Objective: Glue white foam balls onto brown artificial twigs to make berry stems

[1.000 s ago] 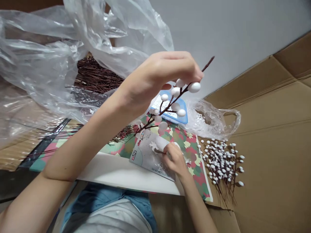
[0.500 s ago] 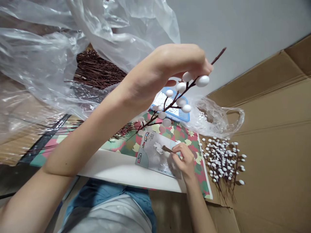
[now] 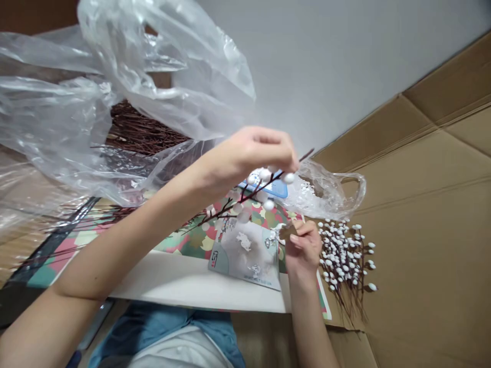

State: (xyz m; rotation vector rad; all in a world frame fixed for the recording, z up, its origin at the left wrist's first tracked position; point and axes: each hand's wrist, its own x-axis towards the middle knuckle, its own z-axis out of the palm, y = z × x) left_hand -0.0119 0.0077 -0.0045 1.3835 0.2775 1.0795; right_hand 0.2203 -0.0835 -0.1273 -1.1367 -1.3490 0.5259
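My left hand [image 3: 270, 149] is closed round the upper end of a dark brown twig [image 3: 245, 197] bearing white berries, which slants down to the left above the patterned sheet. At the right, my right hand [image 3: 306, 244] pinches a small flat brown piece [image 3: 288, 232], its bristly or cut edge too blurred to make out. White stuff shows beside that piece. Left of my right hand, a grey printed card [image 3: 245, 255] with white smears lies on the sheet. Part of the twig's top is hidden by my left fingers.
A blue basket [image 3: 282, 190] of white bits stands behind the twig, beside a clear bag [image 3: 337, 197]. Finished-looking berry stems [image 3: 345, 255] lie at right by cardboard [image 3: 429, 245]. Bare brown twigs [image 3: 143, 130] and large plastic bags [image 3: 184, 97] are at left.
My left hand has lowered and moved left with the berry twig. My right hand has lifted off the card, turned and moved slightly right with the brown piece.
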